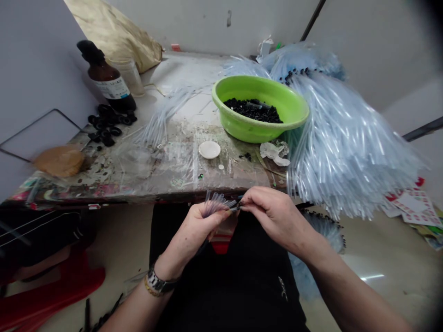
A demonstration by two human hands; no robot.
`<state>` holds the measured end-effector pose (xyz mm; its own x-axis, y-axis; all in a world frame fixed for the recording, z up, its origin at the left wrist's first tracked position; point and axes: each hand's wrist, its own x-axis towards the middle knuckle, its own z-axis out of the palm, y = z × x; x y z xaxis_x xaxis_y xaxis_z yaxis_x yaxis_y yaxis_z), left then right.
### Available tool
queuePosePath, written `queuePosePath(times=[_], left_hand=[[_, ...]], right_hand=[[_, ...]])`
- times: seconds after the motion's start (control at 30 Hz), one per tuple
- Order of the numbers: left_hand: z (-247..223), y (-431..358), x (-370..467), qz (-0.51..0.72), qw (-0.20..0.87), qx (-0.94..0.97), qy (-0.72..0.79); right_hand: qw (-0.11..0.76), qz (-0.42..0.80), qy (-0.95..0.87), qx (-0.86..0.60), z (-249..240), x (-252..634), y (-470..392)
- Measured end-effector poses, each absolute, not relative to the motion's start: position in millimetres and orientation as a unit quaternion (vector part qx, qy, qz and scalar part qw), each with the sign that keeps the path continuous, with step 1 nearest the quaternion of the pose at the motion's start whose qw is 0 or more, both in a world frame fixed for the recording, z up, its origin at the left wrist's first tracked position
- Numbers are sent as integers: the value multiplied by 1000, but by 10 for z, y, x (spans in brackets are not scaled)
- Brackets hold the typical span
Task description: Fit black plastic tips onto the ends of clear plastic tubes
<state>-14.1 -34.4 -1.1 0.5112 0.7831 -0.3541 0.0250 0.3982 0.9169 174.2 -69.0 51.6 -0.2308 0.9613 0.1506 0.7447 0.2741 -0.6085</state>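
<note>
"Bare forearms (346,281) come nearest my camera, over a black-clothed lap (235,286). Grip condition?"

"Viewed from my remote station: left hand (197,226) closed around a small bundle of clear plastic tubes (217,200), metal-banded watch (159,281) at that wrist. Right hand (272,210) narrowed to a fingertip pinch on a small black piece (239,203) at the tube ends. I cannot tell whether it is seated on a tube."

"Location of the bundle?"

"Between both hands, at the front edge of the stained worktable (180,174)."

"And further out?"

"I record a white dish (209,150) near that edge, a lime-green basin (249,130) of black pieces (251,110) beyond it, and a large heap of clear tubing (346,143) beside the basin, overhanging on the right. Far left, a brown labelled bottle (108,78) stands behind black fittings (107,124)."
</note>
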Motion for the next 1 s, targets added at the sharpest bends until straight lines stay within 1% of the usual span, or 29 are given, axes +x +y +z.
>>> queuePosePath(times=[0.27, 0.47, 0.57, 0.8, 0.9, 1.0], left_hand=[[-128, -388, -104, 275, 746, 446, 410], [-90, -382, -99, 284, 750, 432, 411], [-66, -376, -98, 279, 747, 440, 414], [-14, -396, -68, 268, 736, 457, 421], [-10, -406, -55, 264, 740, 451, 424], [-38, -418, -50, 271, 741, 444, 425]], right_hand=[[309, 243, -708, -587, 332, 1710, -725], [341, 251, -675, -604, 279, 1674, -748], [347, 264, -658, -613, 279, 1667, -753], [340, 357, -596, -634, 270, 1707, -768], [340, 357, -594, -636, 268, 1704, -779], [352, 327, -604, -636, 252, 1666, -801]])
